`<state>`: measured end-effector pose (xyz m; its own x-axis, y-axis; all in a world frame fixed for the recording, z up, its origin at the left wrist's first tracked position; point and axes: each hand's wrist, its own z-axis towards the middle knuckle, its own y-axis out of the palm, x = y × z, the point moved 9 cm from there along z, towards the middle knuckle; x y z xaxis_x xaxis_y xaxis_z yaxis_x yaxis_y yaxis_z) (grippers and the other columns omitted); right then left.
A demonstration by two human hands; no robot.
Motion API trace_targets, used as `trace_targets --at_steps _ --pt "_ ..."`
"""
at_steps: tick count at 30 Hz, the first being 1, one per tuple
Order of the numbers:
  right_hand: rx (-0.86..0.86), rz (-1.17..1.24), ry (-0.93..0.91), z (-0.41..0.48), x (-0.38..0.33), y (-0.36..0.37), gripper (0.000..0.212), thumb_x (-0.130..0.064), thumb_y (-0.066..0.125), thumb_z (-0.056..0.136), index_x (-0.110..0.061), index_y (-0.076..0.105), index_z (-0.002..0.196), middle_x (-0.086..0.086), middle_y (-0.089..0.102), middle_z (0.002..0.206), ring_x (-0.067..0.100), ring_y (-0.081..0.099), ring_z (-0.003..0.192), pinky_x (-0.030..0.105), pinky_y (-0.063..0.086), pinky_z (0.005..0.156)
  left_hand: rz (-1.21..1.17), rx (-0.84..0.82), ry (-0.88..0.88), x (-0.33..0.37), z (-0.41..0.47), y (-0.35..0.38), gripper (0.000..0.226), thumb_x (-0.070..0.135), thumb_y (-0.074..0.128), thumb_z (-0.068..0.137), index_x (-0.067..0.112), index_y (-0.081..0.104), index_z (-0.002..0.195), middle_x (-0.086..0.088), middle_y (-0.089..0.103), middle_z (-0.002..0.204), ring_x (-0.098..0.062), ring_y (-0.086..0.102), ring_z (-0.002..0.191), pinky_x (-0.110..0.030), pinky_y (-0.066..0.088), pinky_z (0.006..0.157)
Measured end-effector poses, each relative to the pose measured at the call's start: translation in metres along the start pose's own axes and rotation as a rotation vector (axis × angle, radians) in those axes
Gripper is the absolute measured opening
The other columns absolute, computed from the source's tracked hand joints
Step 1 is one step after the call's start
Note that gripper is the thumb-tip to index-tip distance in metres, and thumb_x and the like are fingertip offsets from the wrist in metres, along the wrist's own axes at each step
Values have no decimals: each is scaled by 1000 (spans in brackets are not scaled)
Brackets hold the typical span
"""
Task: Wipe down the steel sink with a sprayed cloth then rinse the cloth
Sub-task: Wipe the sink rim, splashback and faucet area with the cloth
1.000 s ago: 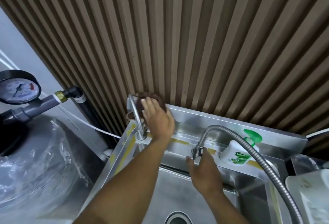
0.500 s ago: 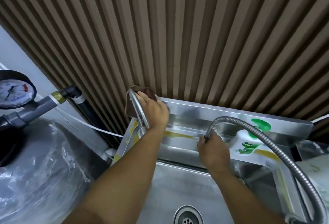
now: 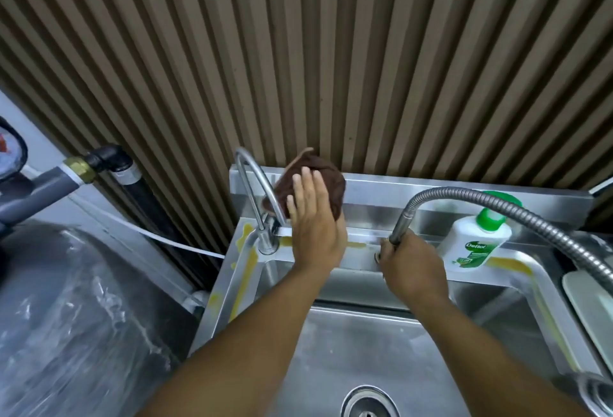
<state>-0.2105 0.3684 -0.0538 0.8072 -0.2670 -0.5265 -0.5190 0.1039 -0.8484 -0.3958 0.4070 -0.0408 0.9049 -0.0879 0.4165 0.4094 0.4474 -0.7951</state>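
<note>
My left hand (image 3: 315, 224) presses a dark brown cloth (image 3: 326, 174) flat against the steel backsplash of the sink (image 3: 447, 199), just right of the small curved tap (image 3: 255, 181). The fingers lie spread over the cloth. My right hand (image 3: 409, 267) grips the base of the flexible steel hose tap (image 3: 491, 201) on the sink's back ledge. The basin (image 3: 381, 343) lies below both forearms, with its drain (image 3: 368, 403) at the bottom edge of the view.
A white soap bottle with a green pump (image 3: 474, 237) stands on the ledge to the right. Yellowish stains run along the rim (image 3: 245, 270). A plastic-wrapped tank (image 3: 66, 317), grey pipe (image 3: 49, 188) and gauge sit left. A slatted wall (image 3: 331, 52) rises behind.
My left hand has slid the cloth to the right along the backsplash, away from the curved tap. My right hand has closed around the hose tap's base.
</note>
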Motion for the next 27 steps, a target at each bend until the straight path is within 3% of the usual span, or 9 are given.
trace_targets --at_steps 2,6,10,12,18,20,22,24,27 --pt "12 8 1 -2 0 0 24 -37 50 99 -17 64 97 1 58 81 26 51 77 33 38 68 -160 82 -278 -29 13 -11 72 38 27 101 4 0 159 -11 -10 167 -26 -13 154 -38 -10 122" --pt "12 10 8 -2 2 0 23 -37 49 100 -18 60 95 -1 53 79 25 47 77 33 36 69 -383 227 -680 -60 46 -29 72 40 30 104 3 1 159 -12 -12 167 -25 -16 153 -46 -4 124" --pt "14 19 -2 -1 3 2 25 -39 49 100 -17 61 96 -1 56 81 24 49 77 32 37 69 -447 386 -812 -65 53 -46 67 33 35 105 1 9 158 -13 -3 168 -28 -7 155 -47 -2 124" --pt "15 14 -9 1 3 3 26 -39 49 100 -17 61 96 2 61 85 24 51 77 32 38 69 -349 319 -678 -42 45 -35 67 33 32 104 -1 12 157 -16 1 167 -31 -4 155 -50 0 124" --pt "16 18 -47 4 3 5 23 -37 49 98 -17 61 93 7 66 93 32 61 87 38 47 72 89 -146 423 49 -25 45 84 29 56 85 9 20 158 -9 12 167 -28 -2 155 -54 6 122" --pt "17 23 -52 3 2 4 24 -36 50 97 -15 62 97 9 67 96 34 63 90 38 48 75 149 -230 571 41 -41 49 80 32 46 85 13 21 158 -4 16 167 -22 0 155 -53 18 122" --pt "17 15 -43 3 2 3 27 -38 50 98 -13 62 99 10 67 98 35 63 93 38 47 76 115 -223 482 17 -43 38 83 30 41 80 12 20 158 -4 17 167 -21 2 155 -54 22 121" --pt "8 14 -45 2 1 3 28 -38 50 99 -13 61 99 10 67 98 34 62 93 37 45 76 -72 -126 238 -11 -40 15 84 19 45 81 8 16 159 -8 9 168 -20 -4 155 -52 13 124" --pt "1 29 -42 1 1 2 28 -38 49 100 -13 61 99 8 67 96 32 62 90 35 43 73 -421 46 -295 -34 -33 -14 69 6 39 99 10 5 159 0 -9 168 -14 -4 155 -23 8 121"
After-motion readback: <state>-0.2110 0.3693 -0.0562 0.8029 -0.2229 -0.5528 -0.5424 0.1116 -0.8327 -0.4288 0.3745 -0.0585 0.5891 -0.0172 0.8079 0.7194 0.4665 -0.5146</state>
